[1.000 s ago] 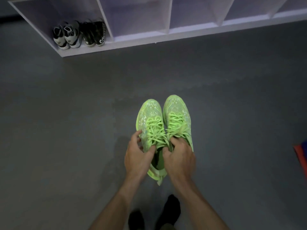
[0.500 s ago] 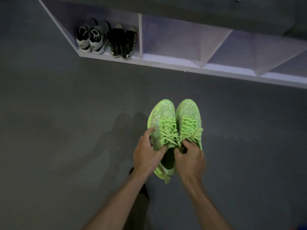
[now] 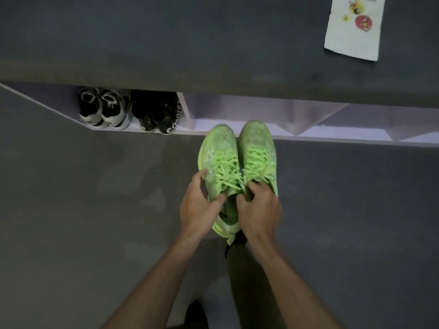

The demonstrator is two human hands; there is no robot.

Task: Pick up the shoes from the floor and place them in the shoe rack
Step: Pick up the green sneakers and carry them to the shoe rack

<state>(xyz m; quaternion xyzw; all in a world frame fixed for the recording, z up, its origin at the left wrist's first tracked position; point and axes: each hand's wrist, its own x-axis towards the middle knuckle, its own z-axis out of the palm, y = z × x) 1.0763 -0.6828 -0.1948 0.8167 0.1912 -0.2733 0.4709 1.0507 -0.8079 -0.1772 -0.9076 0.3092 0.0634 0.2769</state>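
I hold a pair of neon green lace-up shoes side by side in the air, toes pointing at the rack. My left hand [image 3: 198,207] grips the left green shoe [image 3: 219,160] at its collar. My right hand [image 3: 260,207] grips the right green shoe [image 3: 257,148] the same way. The white shoe rack [image 3: 308,136] runs across the middle of the view, low on the floor. The toes of the green shoes overlap the front edge of the second compartment from the left, which holds nothing.
The leftmost compartment holds a black-and-white pair of sneakers [image 3: 104,108] and a black pair with white lettering [image 3: 156,112]. A dark grey top surface carries a white printed paper [image 3: 354,27] at far right. Grey floor lies all around. My dark-socked feet [image 3: 196,314] show at the bottom.
The rack has come closer and lower in view as I stepped toward it. The green shoes moved forward until their toes reach the rack's front edge. Both grips are unchanged.
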